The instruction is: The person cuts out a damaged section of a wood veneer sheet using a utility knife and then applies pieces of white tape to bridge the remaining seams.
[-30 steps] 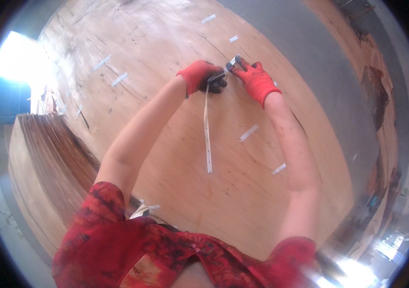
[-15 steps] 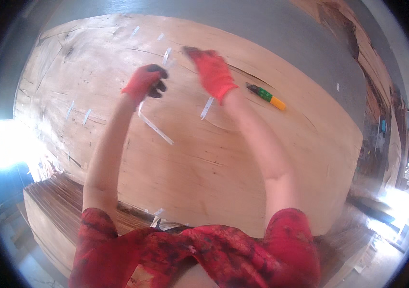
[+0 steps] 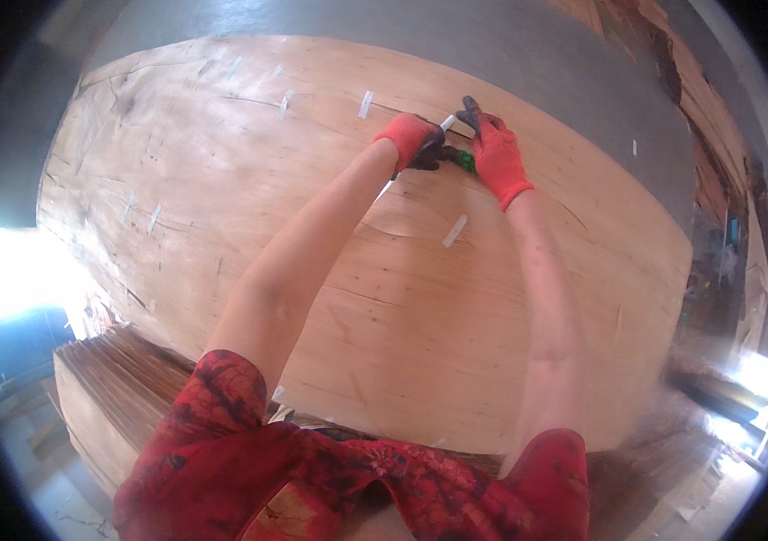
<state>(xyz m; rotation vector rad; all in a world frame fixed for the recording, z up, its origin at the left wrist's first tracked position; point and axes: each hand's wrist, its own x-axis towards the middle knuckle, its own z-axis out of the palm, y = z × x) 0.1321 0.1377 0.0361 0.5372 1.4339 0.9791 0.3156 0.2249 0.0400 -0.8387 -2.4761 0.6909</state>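
Observation:
A large pale wood veneer sheet [image 3: 276, 234] carries short white tape strips [image 3: 454, 230] and several dark cracks. My left hand [image 3: 416, 144], in a red glove with dark fingers, is closed on a longer white tape strip [image 3: 387, 189] that trails down behind my forearm. Just right of it, my right hand [image 3: 492, 149], gloved alike, has fingers stretched out at the upper end of that strip, on the sheet. A green-handled utility knife [image 3: 464, 160] lies between my hands, mostly hidden by them.
A thick stack of veneer sheets [image 3: 109, 397] is at the lower left. A grey surface [image 3: 618, 108] lies beyond the sheet's far edge, with ragged wood pieces [image 3: 708, 135] along the right. Bright openings show at both sides.
Since half a second ago, both hands have moved right to where the knife lies, now largely covering it. The view has swung since one second ago, showing more of the far edge.

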